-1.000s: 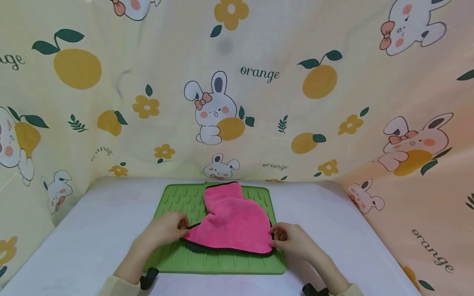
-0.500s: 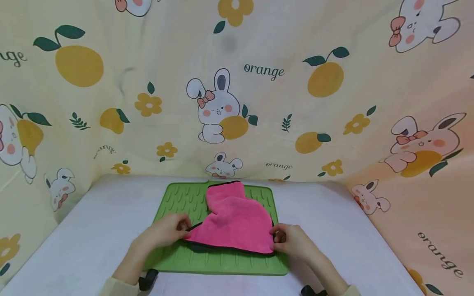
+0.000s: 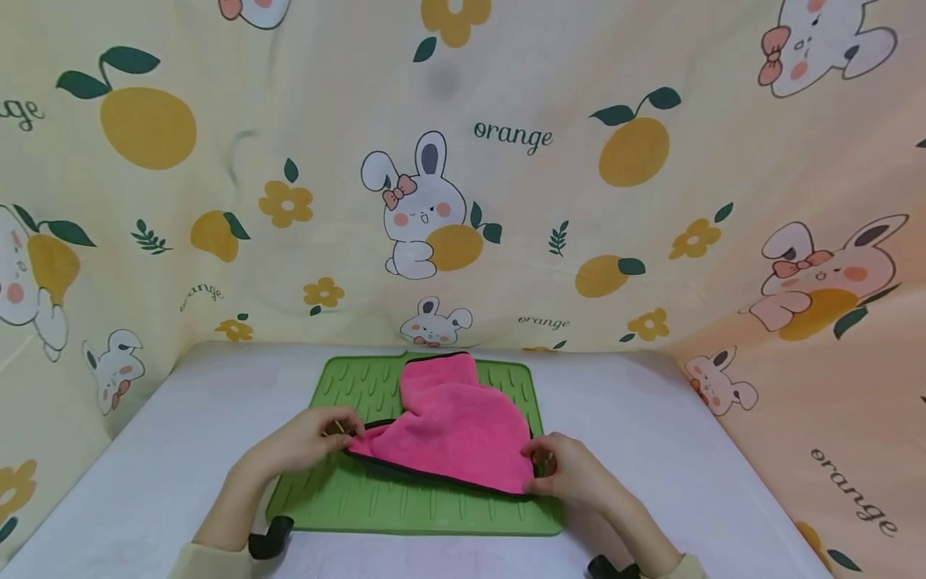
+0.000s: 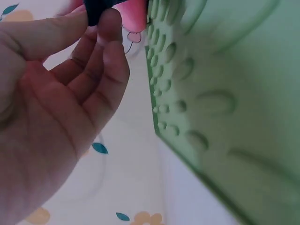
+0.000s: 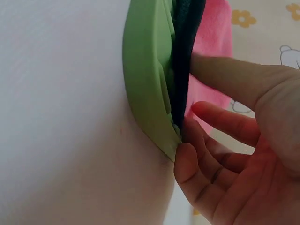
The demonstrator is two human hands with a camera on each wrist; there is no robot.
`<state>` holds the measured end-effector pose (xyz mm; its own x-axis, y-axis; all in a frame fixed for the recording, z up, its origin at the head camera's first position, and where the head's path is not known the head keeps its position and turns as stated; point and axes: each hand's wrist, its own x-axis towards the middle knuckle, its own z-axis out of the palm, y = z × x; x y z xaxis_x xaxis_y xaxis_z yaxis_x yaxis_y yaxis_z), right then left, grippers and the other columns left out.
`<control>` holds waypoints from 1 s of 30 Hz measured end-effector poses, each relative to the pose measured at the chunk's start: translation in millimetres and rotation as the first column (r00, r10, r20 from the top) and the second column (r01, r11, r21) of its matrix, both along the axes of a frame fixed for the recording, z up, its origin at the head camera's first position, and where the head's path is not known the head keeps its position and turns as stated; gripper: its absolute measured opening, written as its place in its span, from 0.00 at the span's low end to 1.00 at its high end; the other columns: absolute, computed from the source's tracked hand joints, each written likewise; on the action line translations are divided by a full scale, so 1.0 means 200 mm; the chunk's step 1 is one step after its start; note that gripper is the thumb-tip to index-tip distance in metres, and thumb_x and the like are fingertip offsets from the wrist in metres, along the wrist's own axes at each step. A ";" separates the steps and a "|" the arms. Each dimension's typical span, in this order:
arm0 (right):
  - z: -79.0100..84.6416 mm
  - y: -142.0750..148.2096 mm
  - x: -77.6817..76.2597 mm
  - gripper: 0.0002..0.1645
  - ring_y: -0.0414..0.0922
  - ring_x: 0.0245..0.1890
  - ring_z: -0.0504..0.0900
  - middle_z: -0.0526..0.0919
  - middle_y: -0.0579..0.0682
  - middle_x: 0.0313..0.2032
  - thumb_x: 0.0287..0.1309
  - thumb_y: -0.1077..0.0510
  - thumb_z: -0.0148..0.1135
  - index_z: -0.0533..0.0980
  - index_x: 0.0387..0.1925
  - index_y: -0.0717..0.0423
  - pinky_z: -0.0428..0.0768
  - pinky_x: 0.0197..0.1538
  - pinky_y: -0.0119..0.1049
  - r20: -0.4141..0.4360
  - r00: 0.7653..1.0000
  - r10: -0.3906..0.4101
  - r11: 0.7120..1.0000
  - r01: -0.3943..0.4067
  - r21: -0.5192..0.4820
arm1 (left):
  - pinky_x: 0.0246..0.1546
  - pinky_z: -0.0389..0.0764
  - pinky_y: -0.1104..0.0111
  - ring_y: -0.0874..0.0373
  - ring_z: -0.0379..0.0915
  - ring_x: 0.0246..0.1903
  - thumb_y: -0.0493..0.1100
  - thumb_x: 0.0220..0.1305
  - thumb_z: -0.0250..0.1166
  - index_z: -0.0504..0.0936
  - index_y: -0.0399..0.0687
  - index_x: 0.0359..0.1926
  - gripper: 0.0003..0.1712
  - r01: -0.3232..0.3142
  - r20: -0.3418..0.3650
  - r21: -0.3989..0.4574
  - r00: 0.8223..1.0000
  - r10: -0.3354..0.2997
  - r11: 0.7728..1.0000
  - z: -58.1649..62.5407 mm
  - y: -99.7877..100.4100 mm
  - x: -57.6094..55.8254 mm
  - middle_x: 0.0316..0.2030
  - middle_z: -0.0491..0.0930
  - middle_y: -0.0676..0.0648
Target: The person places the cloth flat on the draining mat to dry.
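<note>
Pinching a pink plush cloth (image 3: 463, 434) at both ends of its near edge

Head view: the left grip (image 3: 313, 439) has thumb and fingers drawn together on the cloth's near left corner. Opposite, the right grip (image 3: 571, 466) curls about the near right corner, a small hollow inside the curl. The cloth lies between the two grips and beyond them, over a green ribbed mat (image 3: 405, 515) on a white-covered bench (image 3: 615, 402); a rabbit-print curtain (image 3: 347, 96) hangs beyond. Its narrow end points away from both grips, while its near edge runs slantwise from one to the other, the left corner apparently raised. Foreshortening leaves the long axis uncertain. Straightening that near edge seems the step in hand; the next move would call for both pinches to hold, with even tension between them, lest the fabric bunch.

Left wrist view: thumb and forefinger tips meet on the cloth's dark edge with no free gap; the mat appears beside this grip, apart from the fingers.

Right wrist view: the digits bend in on the dark trim (image 5: 183, 61), the lower ones at the corner, just beside the mat's rim. How firmly they press, I cannot tell.
</note>
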<state>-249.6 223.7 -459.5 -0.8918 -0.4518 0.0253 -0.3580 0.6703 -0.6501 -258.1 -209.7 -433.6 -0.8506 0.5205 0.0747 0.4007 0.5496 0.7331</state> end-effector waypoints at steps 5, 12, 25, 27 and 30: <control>0.00 0.00 0.01 0.34 0.45 0.36 0.75 0.80 0.51 0.41 0.42 0.51 0.87 0.82 0.50 0.59 0.76 0.36 0.32 0.002 1.000 -0.016 1.000 0.016 0.004 | 0.44 0.80 0.67 0.59 0.76 0.43 0.32 0.69 0.65 0.91 0.49 0.47 0.12 -0.005 -0.019 -0.018 1.000 0.004 1.000 0.02 -0.07 0.00 0.40 0.83 0.53; 0.00 -0.02 0.02 0.36 0.45 0.40 0.76 0.80 0.51 0.44 0.39 0.49 0.88 0.82 0.52 0.56 0.78 0.41 0.36 -0.021 1.000 -0.014 0.999 0.015 0.046 | 0.32 0.77 0.68 0.55 0.75 0.38 0.32 0.60 0.73 0.89 0.43 0.44 0.11 -0.021 0.167 -0.033 0.986 0.026 0.999 0.01 -0.12 0.03 0.36 0.83 0.49; 0.01 -0.02 0.02 0.36 0.44 0.36 0.75 0.80 0.47 0.37 0.41 0.51 0.87 0.81 0.52 0.57 0.75 0.37 0.35 0.000 1.000 0.005 0.999 -0.005 0.051 | 0.30 0.74 0.67 0.55 0.72 0.31 0.31 0.53 0.77 0.80 0.39 0.40 0.16 -0.046 0.249 -0.085 0.966 0.066 0.995 -0.02 -0.10 0.04 0.29 0.77 0.48; 0.01 -0.02 0.01 0.36 0.43 0.34 0.74 0.80 0.47 0.37 0.42 0.51 0.87 0.81 0.53 0.58 0.75 0.36 0.34 0.014 1.000 0.006 0.999 -0.007 0.047 | 0.33 0.76 0.65 0.56 0.74 0.34 0.34 0.57 0.76 0.80 0.39 0.43 0.15 -0.054 0.223 -0.088 0.972 0.073 0.995 -0.02 -0.09 0.03 0.33 0.79 0.48; 0.00 -0.02 0.00 0.35 0.41 0.31 0.74 0.81 0.46 0.36 0.46 0.51 0.85 0.81 0.55 0.58 0.75 0.35 0.33 0.023 1.000 0.005 0.999 -0.006 0.047 | 0.37 0.78 0.64 0.56 0.76 0.38 0.38 0.63 0.73 0.81 0.38 0.45 0.13 -0.075 0.176 -0.096 0.980 0.091 0.993 -0.02 -0.07 0.02 0.37 0.82 0.48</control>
<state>-248.7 220.1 -459.1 -0.8894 -0.4569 -0.0163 -0.3474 0.6985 -0.6256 -254.0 -224.6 -438.5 -0.8862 0.4456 -0.1270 0.2170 0.6414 0.7359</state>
